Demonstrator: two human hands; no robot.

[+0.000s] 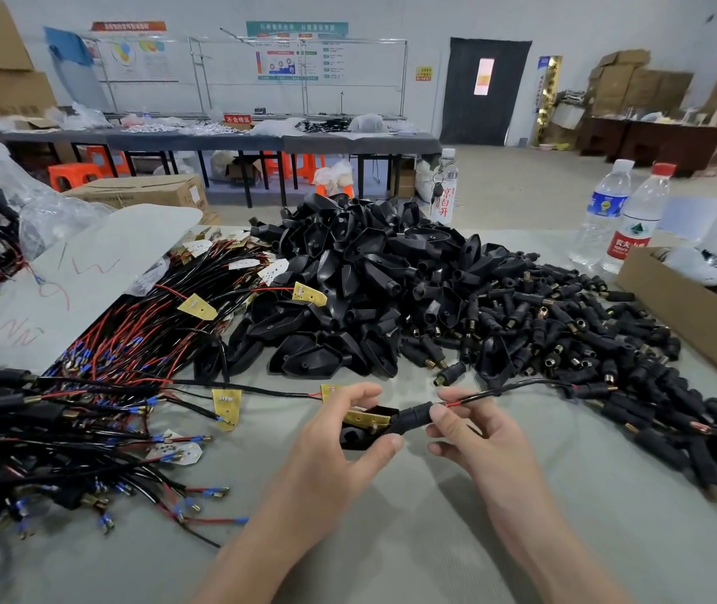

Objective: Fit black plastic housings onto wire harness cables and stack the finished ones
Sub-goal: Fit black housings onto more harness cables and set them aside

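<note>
My left forearm [260, 538] and right forearm [535, 529] come in from below and meet at the middle. My left grip [334, 438] curls around the black housing [354, 440], thumb underneath. My right grip [474, 433] pinches the cable [518, 387] between thumb and forefinger, with the other fingers loosely curled.

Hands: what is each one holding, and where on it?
Left hand grips the black housing by its wide body; right hand pinches the cable just behind the housing's neck.
</note>
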